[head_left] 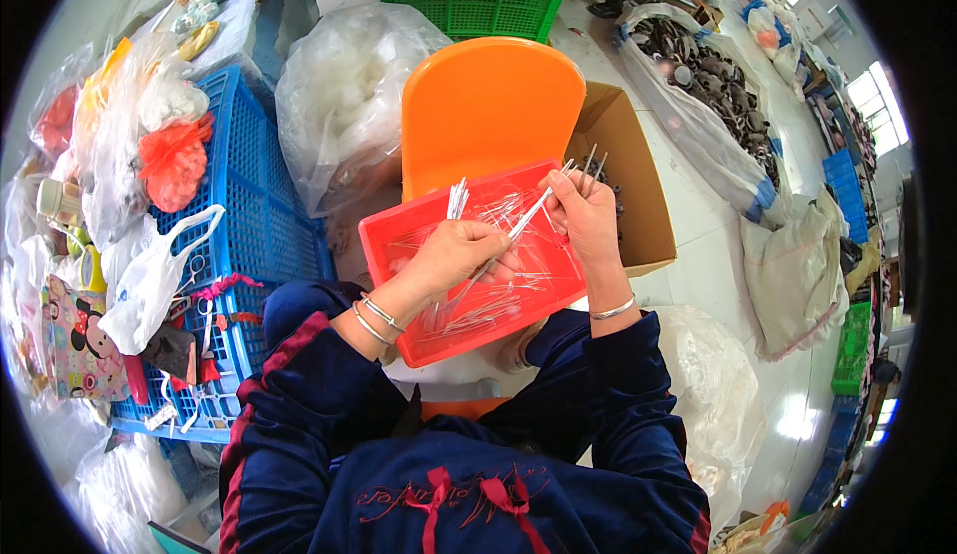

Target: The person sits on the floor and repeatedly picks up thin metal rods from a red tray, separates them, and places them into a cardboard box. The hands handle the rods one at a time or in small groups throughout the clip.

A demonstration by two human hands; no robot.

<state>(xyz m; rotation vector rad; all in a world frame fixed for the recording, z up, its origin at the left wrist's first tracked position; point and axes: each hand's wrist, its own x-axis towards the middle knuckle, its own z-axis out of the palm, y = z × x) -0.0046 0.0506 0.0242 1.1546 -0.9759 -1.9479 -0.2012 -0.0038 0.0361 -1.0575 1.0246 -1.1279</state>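
Note:
My left hand (461,255) is closed round a bundle of thin white wire-like strands (458,199), whose ends stick up past the knuckles. Some strands slant up from its fingertips to my right hand (586,217), which pinches near their upper end. Slim dark metal prongs (595,162) rise from the right fingers; I cannot make out the whole tool. Both hands are over a shallow red tray (399,343), where many more loose strands (464,312) lie scattered. The tray rests tilted across an orange chair (493,106) and near my knees.
Blue plastic crates (249,175) loaded with bags stand at left. Behind the tray are a clear bag of white fluff (349,86) and a green crate (469,1). A cardboard box (633,190) stands right of the chair; beyond it lies a sack of dark pieces (698,106).

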